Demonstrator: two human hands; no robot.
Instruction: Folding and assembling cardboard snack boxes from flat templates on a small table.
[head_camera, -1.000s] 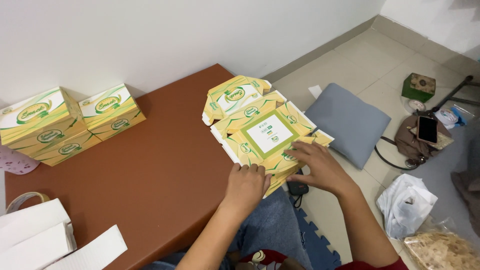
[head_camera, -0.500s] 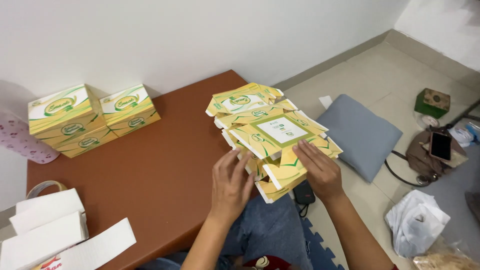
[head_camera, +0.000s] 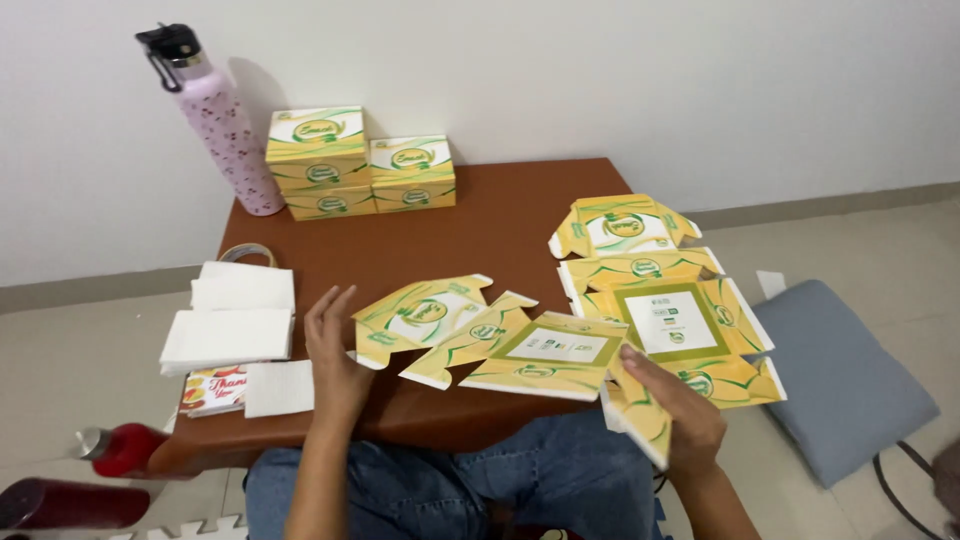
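Observation:
A flat, unfolded yellow and green carton blank (head_camera: 500, 340) lies across the front of the brown table (head_camera: 480, 225). My right hand (head_camera: 672, 412) pinches its right end flap at the table's front corner. My left hand (head_camera: 334, 352) hovers open by the blank's left end, fingers spread and pointing up, touching or nearly touching that end. A stack of more flat blanks (head_camera: 650, 290) rests on the table's right side, overhanging the edge.
Assembled yellow boxes (head_camera: 358, 162) stand at the back next to a pink bottle (head_camera: 222, 118). White paper sheets (head_camera: 232, 322) and a card lie at the left. A red bottle (head_camera: 120, 450) and a grey cushion (head_camera: 850, 380) are on the floor.
One blank has been pulled off the stack and laid out leftward across the table front. My left hand moved left and opened. The view swung left, showing the bottle.

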